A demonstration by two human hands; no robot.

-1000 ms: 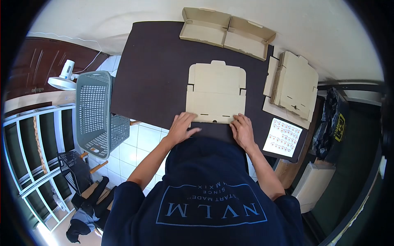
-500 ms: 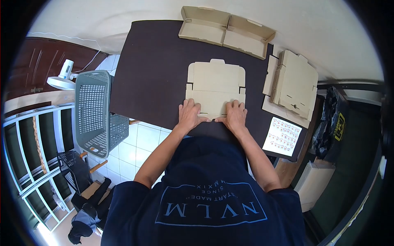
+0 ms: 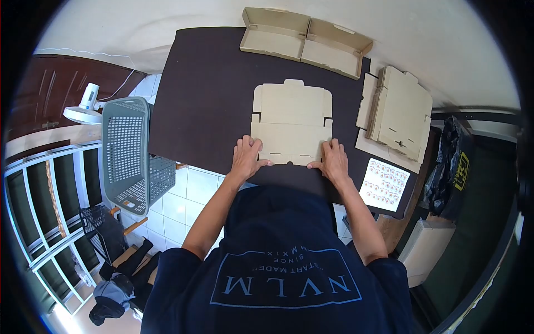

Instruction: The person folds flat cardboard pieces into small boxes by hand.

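A flat, unfolded cardboard box (image 3: 292, 136) lies on the dark tabletop in front of me, its tabbed flap pointing away. My left hand (image 3: 246, 158) grips its near left corner, with bent fingers at the side edge and the thumb along the front edge. At the near right corner, my right hand (image 3: 332, 161) holds the cardboard in the same way, thumb pointing inward. What lies under the fingertips is hidden.
Two open cardboard trays (image 3: 305, 42) stand along the table's (image 3: 200, 94) far edge. To the right are a stack of flat cardboard boxes (image 3: 397, 111) and a sticker sheet (image 3: 384, 185). A grey plastic basket (image 3: 127, 150) and a white fan (image 3: 84, 108) are at left.
Both hands have slid apart, outward from the cardboard's front middle to its near corners. The cardboard box stays in nearly the same place.
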